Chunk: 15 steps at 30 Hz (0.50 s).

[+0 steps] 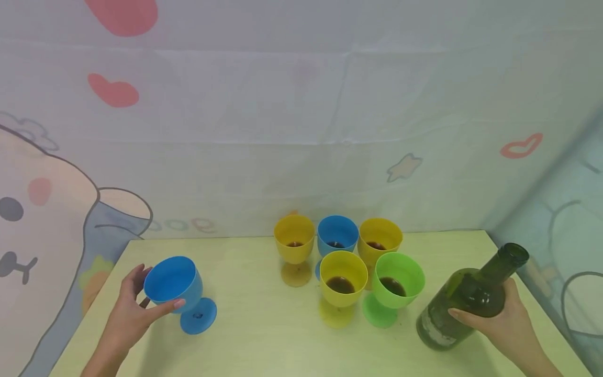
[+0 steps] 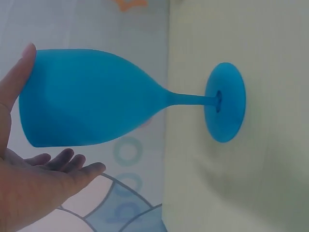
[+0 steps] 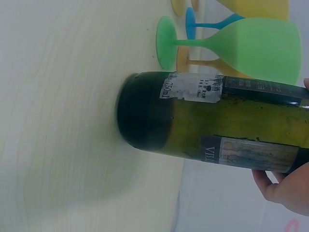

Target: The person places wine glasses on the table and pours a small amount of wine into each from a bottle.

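Note:
A blue plastic goblet (image 1: 173, 285) stands upright on its foot at the table's left; no dark liquid shows inside. Around its bowl is my left hand (image 1: 129, 314), thumb at the near side by the rim. In the left wrist view its other fingers (image 2: 72, 166) extend loosely beside the bowl, seemingly apart from it. My right hand (image 1: 513, 327) grips a dark green wine bottle (image 1: 464, 303) by its body, thumb across the near side. The bottle is uncapped, upright, with dark liquid at the bottom; whether its base touches the table I cannot tell.
Between the hands several goblets stand close together, each with a little dark liquid: two orange-yellow, a blue one (image 1: 337, 234), a yellow one (image 1: 343, 277) and a green one (image 1: 399, 277) nearest the bottle. A printed cloth (image 1: 282, 178) hangs behind the pale table (image 1: 254, 335).

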### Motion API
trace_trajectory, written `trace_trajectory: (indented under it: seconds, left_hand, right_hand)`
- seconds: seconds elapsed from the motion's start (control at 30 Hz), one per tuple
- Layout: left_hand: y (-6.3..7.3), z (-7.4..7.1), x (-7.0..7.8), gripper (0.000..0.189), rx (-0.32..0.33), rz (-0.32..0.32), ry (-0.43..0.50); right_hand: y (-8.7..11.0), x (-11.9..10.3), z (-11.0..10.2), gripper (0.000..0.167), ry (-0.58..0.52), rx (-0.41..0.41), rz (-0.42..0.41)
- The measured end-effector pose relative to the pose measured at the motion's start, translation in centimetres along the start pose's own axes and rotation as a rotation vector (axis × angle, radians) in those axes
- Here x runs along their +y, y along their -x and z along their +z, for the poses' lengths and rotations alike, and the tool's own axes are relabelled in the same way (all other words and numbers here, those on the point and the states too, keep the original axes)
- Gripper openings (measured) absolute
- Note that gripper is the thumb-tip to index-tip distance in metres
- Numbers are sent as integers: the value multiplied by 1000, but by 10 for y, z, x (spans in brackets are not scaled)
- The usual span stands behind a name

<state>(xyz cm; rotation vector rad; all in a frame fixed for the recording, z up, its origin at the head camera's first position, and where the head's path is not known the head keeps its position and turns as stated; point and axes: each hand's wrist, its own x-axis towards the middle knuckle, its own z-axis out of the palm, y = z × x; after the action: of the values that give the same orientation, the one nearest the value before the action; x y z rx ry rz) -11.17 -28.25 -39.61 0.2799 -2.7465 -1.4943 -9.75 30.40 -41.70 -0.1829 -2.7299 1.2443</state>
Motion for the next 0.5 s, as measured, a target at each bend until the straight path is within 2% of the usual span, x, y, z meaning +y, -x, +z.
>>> trace_trajectory:
  seconds: [0.3, 0.5]
  left_hand:
    - [-2, 8, -3, 106, 38, -26, 81]
    - [-2, 14, 4, 99, 65, 1, 96]
  right_hand:
    - [0, -2, 1, 94, -19, 1, -7]
    - [-1, -5, 1, 94, -19, -6, -8]
